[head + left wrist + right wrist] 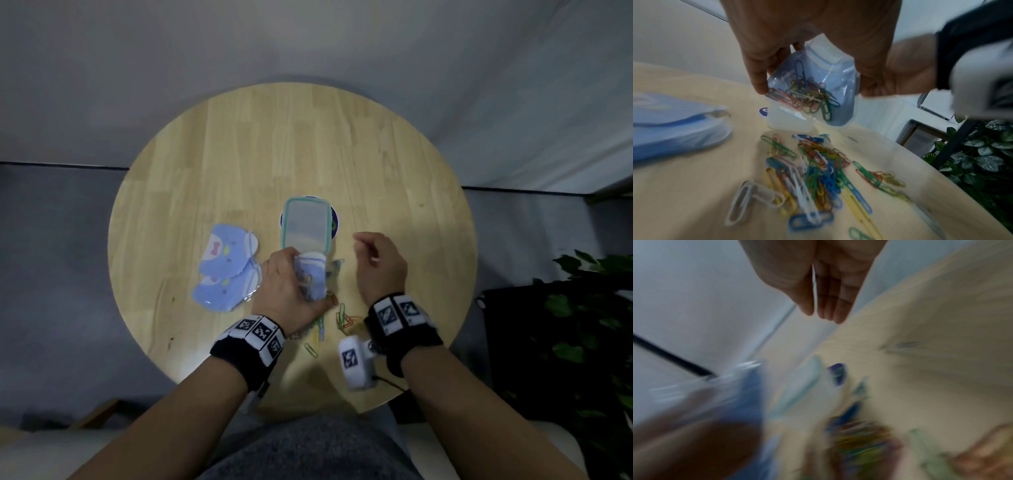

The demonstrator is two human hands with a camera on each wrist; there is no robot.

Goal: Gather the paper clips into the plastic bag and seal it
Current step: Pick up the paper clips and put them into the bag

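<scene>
My left hand grips a small clear and blue plastic bag just above the round wooden table. In the left wrist view the left hand pinches the bag at both sides, and several coloured clips lie inside it. A loose heap of coloured paper clips lies on the table under and between my wrists. My right hand hovers to the right of the bag, thumb close to the fingers, with nothing visible in it. The right wrist view is badly blurred.
A clear box with a green rim stands just beyond the bag, over a dark round sticker. A stack of blue printed bags lies at the left. A leafy plant stands off the table's right edge.
</scene>
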